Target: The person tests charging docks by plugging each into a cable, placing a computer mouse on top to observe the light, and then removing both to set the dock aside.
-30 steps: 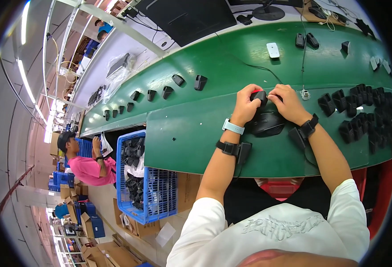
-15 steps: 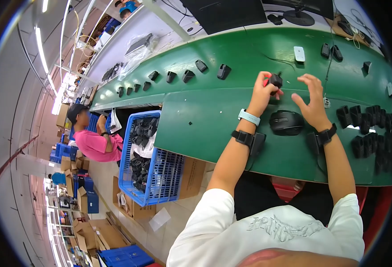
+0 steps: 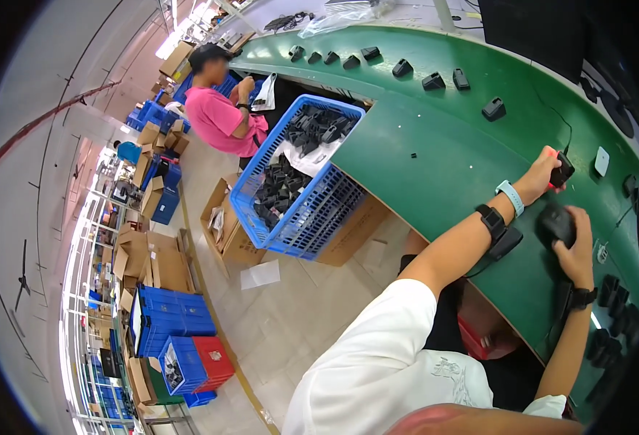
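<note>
My left hand (image 3: 538,179) is closed around a small black device (image 3: 563,171) with red showing at its edges; a thin dark cable runs across the table just beyond it. Whether the cable joins the device I cannot tell. To the right and nearer me, my right hand (image 3: 577,250) has its fingers round the side of a black computer mouse (image 3: 556,224), which sits over the green table (image 3: 435,188). Past my left hand, several small black wedge-shaped housings (image 3: 493,109) lie spaced in a row along the table's far side.
A blue plastic crate (image 3: 322,210) full of black parts stands left of the table, beside cardboard boxes (image 3: 232,239). Further off, a person in a pink shirt (image 3: 214,119) works at the bench. More black housings (image 3: 606,348) cluster at the right. A white device (image 3: 601,161) lies beyond my hands.
My view has swung left, so the table sits further right. My right hand, open before, has come down onto the mouse. My left hand keeps the black device.
</note>
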